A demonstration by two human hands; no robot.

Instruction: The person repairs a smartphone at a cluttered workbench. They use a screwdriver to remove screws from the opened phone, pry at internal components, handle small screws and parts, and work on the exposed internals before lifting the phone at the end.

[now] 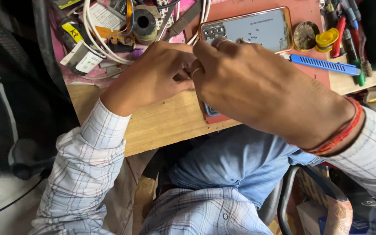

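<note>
Both my left hand and right hand pinch something hidden between the fingers; whether they grip it I cannot tell. Risk: a slip could scratch the phone or drop the part off the table

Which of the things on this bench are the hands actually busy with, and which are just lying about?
In use:
- left hand and right hand, meeting over the phone
- phone with an orange rim, lying back up on the red mat

Lying about:
- blue utility knife
- white cables
- tape roll
- yellow cap
- round brass dish
- screwdrivers
</note>
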